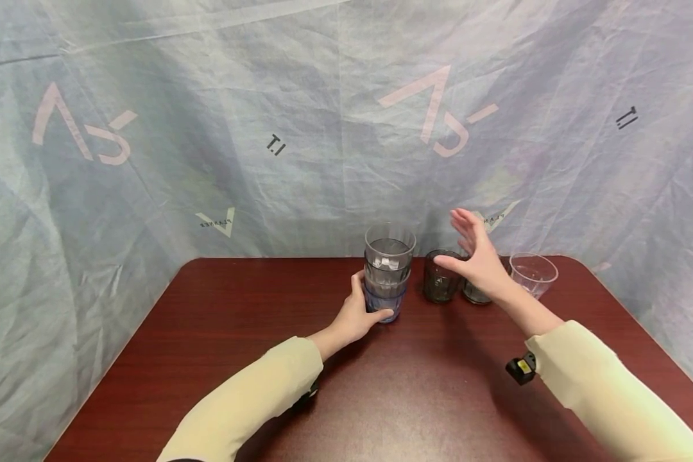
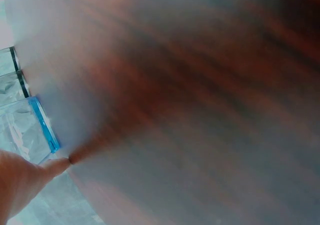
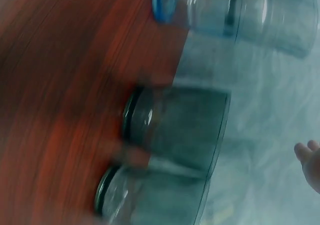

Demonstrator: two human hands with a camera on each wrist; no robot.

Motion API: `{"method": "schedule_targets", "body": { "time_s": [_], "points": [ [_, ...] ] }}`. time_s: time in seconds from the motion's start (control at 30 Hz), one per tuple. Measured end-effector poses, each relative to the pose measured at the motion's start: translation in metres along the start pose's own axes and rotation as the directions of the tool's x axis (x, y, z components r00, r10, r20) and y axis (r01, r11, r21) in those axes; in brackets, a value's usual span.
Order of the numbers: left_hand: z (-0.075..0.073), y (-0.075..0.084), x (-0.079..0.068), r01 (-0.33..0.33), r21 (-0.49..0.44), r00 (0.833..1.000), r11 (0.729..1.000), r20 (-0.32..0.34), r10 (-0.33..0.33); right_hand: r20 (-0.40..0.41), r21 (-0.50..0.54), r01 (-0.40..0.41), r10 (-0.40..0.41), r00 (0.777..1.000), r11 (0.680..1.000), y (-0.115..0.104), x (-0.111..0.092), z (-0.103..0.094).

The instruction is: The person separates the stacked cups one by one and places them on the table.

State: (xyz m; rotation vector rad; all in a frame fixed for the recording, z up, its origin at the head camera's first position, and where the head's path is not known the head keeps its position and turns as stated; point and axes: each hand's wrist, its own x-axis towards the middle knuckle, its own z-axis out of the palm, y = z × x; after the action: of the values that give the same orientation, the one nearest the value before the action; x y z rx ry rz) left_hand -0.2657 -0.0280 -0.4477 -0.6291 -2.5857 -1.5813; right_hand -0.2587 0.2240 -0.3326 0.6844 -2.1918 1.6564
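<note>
nearest, two pale sleeves (image 1: 603, 385) reach in over a red-brown table (image 1: 416, 391). the left hand (image 1: 353, 316) is clamped round the blue cup (image 1: 385, 301) at the foot of the cup stack (image 1: 388, 271), which stands right of the middle near the table's far edge. that low hold seems sound; i'd make it firm but light, so the tall stack neither tips nor skids. the right hand (image 1: 477, 258) is raised by the loose cups, thumb and fingers well apart, gripping nothing. for it, i'd advise taking one cup at a time by the sides, below the rim, level and clear of its neighbour. as for the count: the stack looks like four cups, blue lowest and clear on top, but the walls show through each other, so i can't be certain. to its right are three loose cups: two dark, the first dark cup (image 1: 440, 285) just beside the second dark cup (image 1: 477, 294), partly behind the right hand, and one clear cup (image 1: 533, 266) beyond the right wrist. farthest back hangs a printed cloth (image 1: 225, 96).
</note>
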Motion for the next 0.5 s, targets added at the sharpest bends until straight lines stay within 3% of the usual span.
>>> {"method": "schedule_targets", "body": {
  "time_s": [0.23, 0.5],
  "points": [
    [0.0, 0.003, -0.001, 0.003, 0.0, 1.0, 1.0, 0.009, -0.003, 0.115, 0.017, 0.032, -0.034, 0.993, 0.999, 0.0, 0.007, 0.033],
    [-0.001, 0.004, -0.002, 0.016, 0.013, 1.0, 1.0, 0.012, -0.016, 0.178, 0.041, 0.005, -0.012, 0.984, 0.999, 0.004, 0.01, 0.057]
  ]
}}
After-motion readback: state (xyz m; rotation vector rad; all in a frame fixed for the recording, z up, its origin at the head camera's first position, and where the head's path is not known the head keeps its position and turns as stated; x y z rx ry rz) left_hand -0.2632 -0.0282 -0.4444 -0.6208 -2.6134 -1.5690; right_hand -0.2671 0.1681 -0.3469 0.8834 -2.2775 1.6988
